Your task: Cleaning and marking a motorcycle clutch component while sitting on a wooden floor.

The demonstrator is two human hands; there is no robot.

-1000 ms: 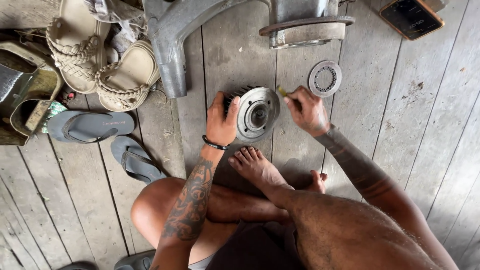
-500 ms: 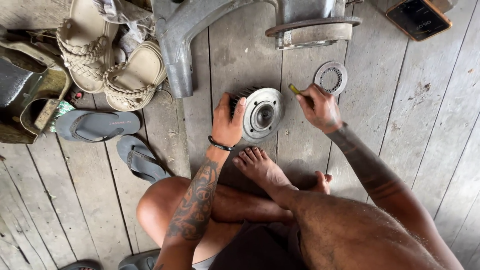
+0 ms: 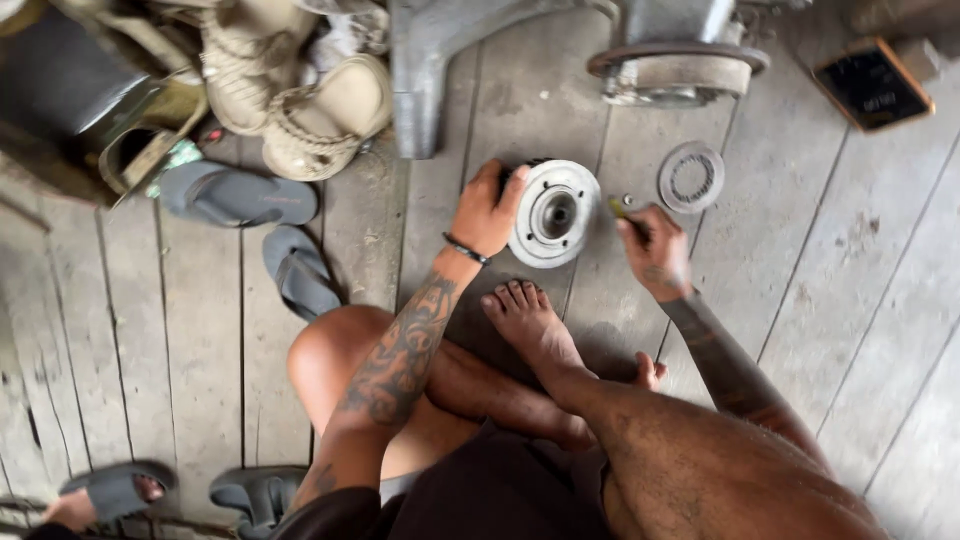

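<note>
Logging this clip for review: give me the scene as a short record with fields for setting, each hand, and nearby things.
setting: person seated on a grey plank floor, bare foot stretched forward
left hand: grips the rim of a round metal hub standing on the floor
right hand: holds a small yellowish tool beside the hub, its tip not touching it
nearby part: flat metal ring on the floor, right of the hub
behind: grey metal casting
left side: grey flip-flops, tan sandals

Both forearms carry dark tattoos; a thin black cord bracelet (image 3: 466, 249) circles the left wrist; dark shorts (image 3: 500, 490); bare feet.
</note>
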